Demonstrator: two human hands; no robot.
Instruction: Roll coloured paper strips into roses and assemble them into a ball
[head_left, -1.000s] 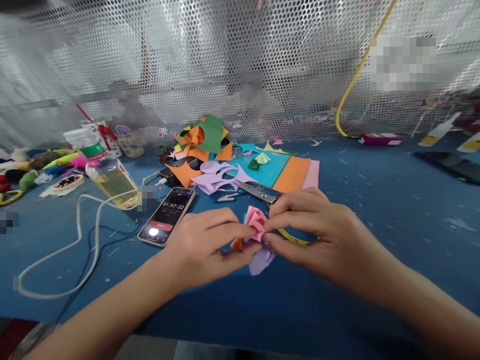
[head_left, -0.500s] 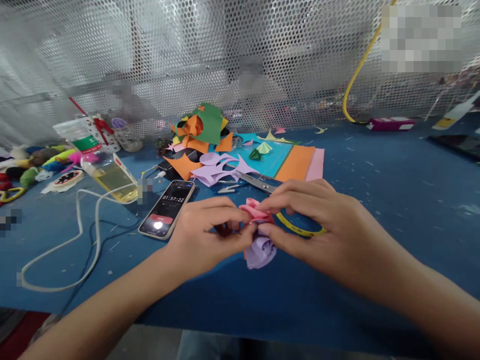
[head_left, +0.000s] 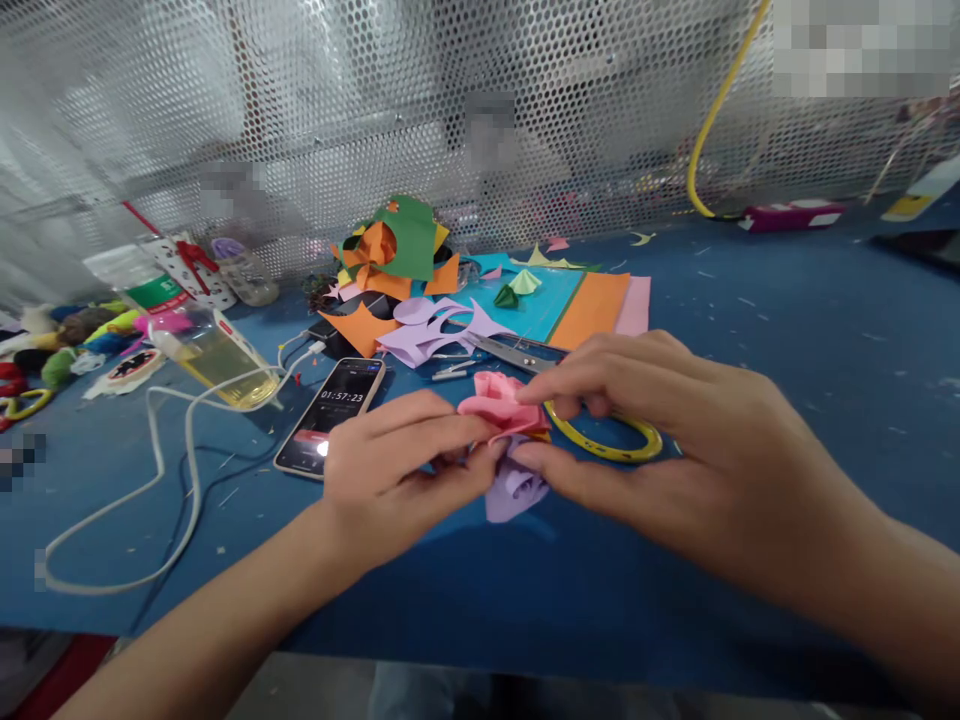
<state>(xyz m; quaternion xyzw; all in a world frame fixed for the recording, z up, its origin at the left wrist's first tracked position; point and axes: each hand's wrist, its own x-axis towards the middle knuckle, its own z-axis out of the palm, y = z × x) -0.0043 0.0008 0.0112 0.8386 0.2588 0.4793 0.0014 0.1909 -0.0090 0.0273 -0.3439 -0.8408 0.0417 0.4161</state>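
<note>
Between my two hands, above the blue table [head_left: 660, 590], is a small bunch of rolled paper flowers: a pink paper flower [head_left: 499, 402] on top and a purple paper flower [head_left: 519, 488] below. A bit of orange shows at the right of the pink one. My left hand [head_left: 409, 460] pinches the bunch from the left, thumb and fingers together. My right hand [head_left: 637, 430] grips it from the right, its thumb by the purple flower and its index finger on the pink one. Scissors with yellow handles [head_left: 611, 450] lie just behind my right hand, partly covered by it.
Purple paper scraps [head_left: 427, 335] and a heap of green and orange offcuts [head_left: 405, 240] lie behind. Coloured sheets [head_left: 592, 310] carry two small green folded pieces. At left are a phone [head_left: 334, 415], a white cable [head_left: 157, 450] and a tilted bottle of yellowish liquid [head_left: 225, 365].
My right index finger has lifted a little, and more of the pink flower shows as the bunch tilts. The view has shifted slightly. Both hands keep their hold.
</note>
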